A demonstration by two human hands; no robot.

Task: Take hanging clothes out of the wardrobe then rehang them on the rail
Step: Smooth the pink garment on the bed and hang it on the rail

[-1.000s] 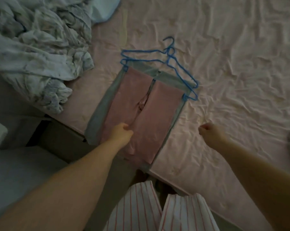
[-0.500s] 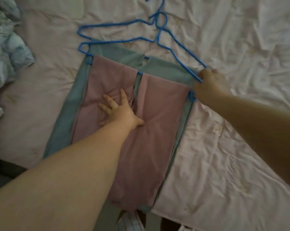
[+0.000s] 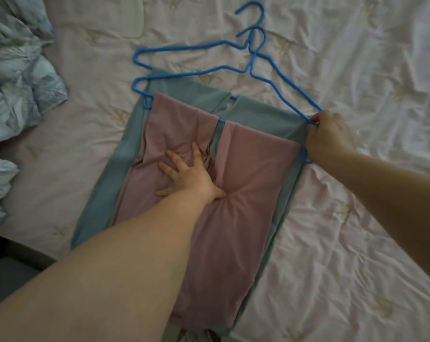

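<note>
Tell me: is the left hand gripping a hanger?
No, the left hand presses flat on the pink garment; the right hand holds the hanger.

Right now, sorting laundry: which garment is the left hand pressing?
The pink garment on top; left hand lies flat there. The grey-green garment lies underneath.

No text, label, brand, number or sign can be read anywhere in the view: the pink garment (image 3: 236, 198), the grey-green garment (image 3: 265, 117) under it, the two blue plastic hangers (image 3: 184, 49) and the wrinkled pale pink bed sheet (image 3: 357, 58) with its faint floral pattern all show plain, unlettered surfaces
</note>
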